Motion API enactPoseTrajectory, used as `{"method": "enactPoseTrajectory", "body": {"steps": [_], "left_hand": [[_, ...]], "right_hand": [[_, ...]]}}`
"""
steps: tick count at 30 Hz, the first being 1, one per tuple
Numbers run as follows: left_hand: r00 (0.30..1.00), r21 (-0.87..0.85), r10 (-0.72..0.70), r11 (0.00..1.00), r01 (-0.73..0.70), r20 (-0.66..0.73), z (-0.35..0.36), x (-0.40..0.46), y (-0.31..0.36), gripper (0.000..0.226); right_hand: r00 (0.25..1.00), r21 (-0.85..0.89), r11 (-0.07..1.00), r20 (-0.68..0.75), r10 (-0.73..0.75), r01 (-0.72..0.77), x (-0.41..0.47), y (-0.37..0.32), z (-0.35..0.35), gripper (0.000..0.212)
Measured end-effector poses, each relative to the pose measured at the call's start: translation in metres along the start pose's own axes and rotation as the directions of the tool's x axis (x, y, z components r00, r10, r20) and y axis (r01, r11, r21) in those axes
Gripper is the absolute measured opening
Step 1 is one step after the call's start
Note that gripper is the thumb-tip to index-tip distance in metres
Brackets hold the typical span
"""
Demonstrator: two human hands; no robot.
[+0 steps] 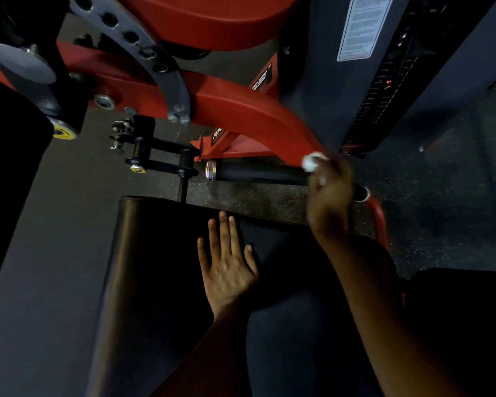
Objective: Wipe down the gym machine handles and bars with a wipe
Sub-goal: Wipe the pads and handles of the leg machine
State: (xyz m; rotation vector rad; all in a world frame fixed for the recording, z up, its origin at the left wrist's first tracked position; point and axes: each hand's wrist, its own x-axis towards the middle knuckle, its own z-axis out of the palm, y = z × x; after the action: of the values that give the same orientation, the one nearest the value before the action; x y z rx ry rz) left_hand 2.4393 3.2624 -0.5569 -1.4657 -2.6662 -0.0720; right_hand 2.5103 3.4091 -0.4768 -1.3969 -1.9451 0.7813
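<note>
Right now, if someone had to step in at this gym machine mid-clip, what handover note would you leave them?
Left hand: open, fingers straight, resting flat on the black seat pad.
Right hand: grips the bunched white wipe, held at the right end of the black handle grip, where the red frame bar comes down to meet it.
Done: cannot tell from this frame which surfaces are already wiped.
Left: probably the rest of the handle grip out to its chrome end cap, then the red frame bar. The image is dim and blurred around the wipe, so check contact yourself.
</note>
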Motion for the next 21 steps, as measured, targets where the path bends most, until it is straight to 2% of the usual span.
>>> {"method": "enactPoseTrajectory", "body": {"steps": [1,2,4,6,10,11,14,15,16,18,20,21], "left_hand": [[1.000,0.007,0.001,1.000,-0.001,0.004,0.000,0.001,0.000,0.060],[1.000,0.013,0.000,1.000,0.000,0.008,0.000,0.001,0.000,0.061],[1.000,0.021,0.004,1.000,-0.004,0.015,0.000,0.002,-0.001,0.061],[1.000,0.021,0.004,1.000,-0.004,0.016,0.000,0.002,-0.001,0.061],[1.000,-0.003,-0.002,1.000,0.002,0.013,0.000,0.000,0.000,0.060],[1.000,-0.012,-0.004,1.000,0.004,0.024,0.000,0.000,0.000,0.060],[0.999,-0.016,-0.003,1.000,0.003,0.032,-0.001,0.000,0.000,0.060],[0.999,-0.020,-0.002,1.000,0.003,0.042,0.000,0.001,0.000,0.060],[0.999,-0.020,0.000,1.000,0.001,0.045,0.000,0.002,0.000,0.060],[0.999,-0.011,0.005,1.000,-0.005,0.032,-0.001,0.001,-0.001,0.061],[0.999,-0.017,0.009,1.000,-0.008,0.053,-0.001,0.002,-0.001,0.061],[0.998,-0.022,0.006,1.000,-0.005,0.056,-0.001,0.001,-0.002,0.061]], "right_hand": [[0.996,0.047,0.998,-0.080,-0.030,0.034,0.000,-0.004,0.001,0.020],[0.992,0.036,0.993,-0.048,-0.113,0.115,0.000,-0.003,0.013,0.022],[0.957,-0.034,0.962,0.117,-0.266,0.271,0.000,0.010,0.047,0.022],[0.937,0.008,0.955,0.191,-0.293,0.297,-0.002,0.019,0.053,0.019],[0.971,-0.012,0.976,-0.103,-0.218,0.218,-0.009,0.053,0.039,0.021],[0.970,0.030,0.981,-0.156,-0.187,0.193,-0.010,0.046,0.031,0.021],[0.897,0.150,0.944,-0.386,-0.218,0.294,-0.009,0.018,0.004,0.018],[0.886,0.149,0.937,-0.399,-0.237,0.317,-0.009,0.014,0.003,0.018],[0.926,0.144,0.963,-0.337,-0.169,0.228,-0.009,0.015,0.010,0.017],[0.973,0.025,0.979,-0.123,-0.196,0.201,-0.004,0.013,0.031,0.014],[0.968,0.188,0.968,0.155,-0.197,0.167,-0.002,-0.002,0.048,0.012],[0.967,0.202,0.967,0.169,-0.192,0.156,0.003,0.001,0.053,0.018]]}}
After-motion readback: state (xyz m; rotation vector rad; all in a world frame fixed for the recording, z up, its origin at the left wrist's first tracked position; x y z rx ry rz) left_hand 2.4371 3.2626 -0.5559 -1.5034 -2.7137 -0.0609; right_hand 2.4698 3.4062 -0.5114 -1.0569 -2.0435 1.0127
